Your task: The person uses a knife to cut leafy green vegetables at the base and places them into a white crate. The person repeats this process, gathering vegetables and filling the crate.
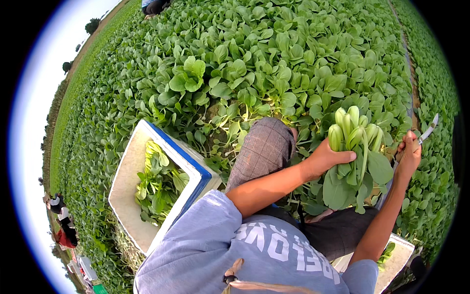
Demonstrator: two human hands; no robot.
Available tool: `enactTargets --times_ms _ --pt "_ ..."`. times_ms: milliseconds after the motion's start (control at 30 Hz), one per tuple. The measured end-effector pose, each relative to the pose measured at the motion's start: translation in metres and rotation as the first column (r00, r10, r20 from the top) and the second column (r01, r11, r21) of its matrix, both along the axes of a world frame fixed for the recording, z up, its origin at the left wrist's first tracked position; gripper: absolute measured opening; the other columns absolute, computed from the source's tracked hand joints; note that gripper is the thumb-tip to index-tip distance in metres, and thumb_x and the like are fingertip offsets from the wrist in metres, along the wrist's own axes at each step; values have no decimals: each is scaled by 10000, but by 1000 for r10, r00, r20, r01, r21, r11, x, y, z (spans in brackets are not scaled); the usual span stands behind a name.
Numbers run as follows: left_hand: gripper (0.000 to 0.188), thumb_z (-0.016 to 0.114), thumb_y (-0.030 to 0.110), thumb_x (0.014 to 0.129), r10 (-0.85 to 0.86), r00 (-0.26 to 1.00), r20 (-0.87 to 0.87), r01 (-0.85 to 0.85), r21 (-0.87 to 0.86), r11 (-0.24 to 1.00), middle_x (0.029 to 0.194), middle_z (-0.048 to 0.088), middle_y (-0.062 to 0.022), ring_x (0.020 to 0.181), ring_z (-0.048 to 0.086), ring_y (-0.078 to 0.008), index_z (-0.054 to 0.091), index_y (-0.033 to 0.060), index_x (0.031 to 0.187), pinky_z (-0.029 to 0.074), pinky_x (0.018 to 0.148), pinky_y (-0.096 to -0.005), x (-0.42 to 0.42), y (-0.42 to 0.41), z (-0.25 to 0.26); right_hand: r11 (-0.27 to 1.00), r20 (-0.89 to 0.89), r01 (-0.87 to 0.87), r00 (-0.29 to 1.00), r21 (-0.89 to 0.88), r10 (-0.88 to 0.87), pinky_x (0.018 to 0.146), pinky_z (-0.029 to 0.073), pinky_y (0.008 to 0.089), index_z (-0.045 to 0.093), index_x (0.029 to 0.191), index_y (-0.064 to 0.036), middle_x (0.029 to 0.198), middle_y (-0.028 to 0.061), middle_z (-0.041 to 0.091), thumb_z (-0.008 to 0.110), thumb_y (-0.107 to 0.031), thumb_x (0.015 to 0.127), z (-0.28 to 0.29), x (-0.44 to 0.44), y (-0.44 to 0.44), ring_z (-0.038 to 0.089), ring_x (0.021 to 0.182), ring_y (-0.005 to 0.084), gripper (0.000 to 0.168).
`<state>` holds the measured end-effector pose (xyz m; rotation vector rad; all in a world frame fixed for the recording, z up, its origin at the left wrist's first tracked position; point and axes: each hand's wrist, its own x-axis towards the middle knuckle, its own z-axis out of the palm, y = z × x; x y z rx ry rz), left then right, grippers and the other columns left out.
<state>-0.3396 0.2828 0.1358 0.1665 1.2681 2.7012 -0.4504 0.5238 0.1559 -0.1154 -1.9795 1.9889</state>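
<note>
My left hand (332,157) is closed around a bunch of bok choy (354,147), its pale stem ends pointing up and the broad leaves hanging below. Off to the right of the bunch, my right hand (408,154) grips a small knife (429,130) with its blade pointing up and away. The knife's blade and the bunch are apart. Part of the knife's handle is hidden inside the fingers.
A white foam box (128,187) with blue tape on its rim holds cut greens at the left. Another foam box (398,257) with greens is at the lower right. Dense leafy plants (275,55) grow ahead. Other people are at the far left and top.
</note>
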Motion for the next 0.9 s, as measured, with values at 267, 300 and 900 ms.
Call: enactTargets --times_ms 267,300,900 --pt "485 718 165 757 642 755 -133 -651 -262 712 1027 611 -89 877 608 -160 507 -21 1153 503 799 -315 100 -179 89 930 156 -152 982 334 105 466 330 179 587 959 -85 687 -42 496 621 -238 875 -76 -57 7 423 545 28 178" --pt "450 725 168 751 715 672 -193 -718 -405 565 997 620 -80 860 608 -153 533 -20 1112 499 796 -305 120 -208 90 921 173 -150 981 359 92 449 327 179 598 969 -99 676 -48 491 611 -239 878 -86 -66 13 418 530 26 168" --pt "1015 719 141 650 -170 923 345 78 -600 -796 1523 123 -49 1401 136 -242 124 278 1460 125 1150 -425 364 -380 -71 864 339 -233 938 446 78 428 348 193 587 1007 -76 715 -19 546 613 -273 879 -121 -37 18 443 510 38 237"
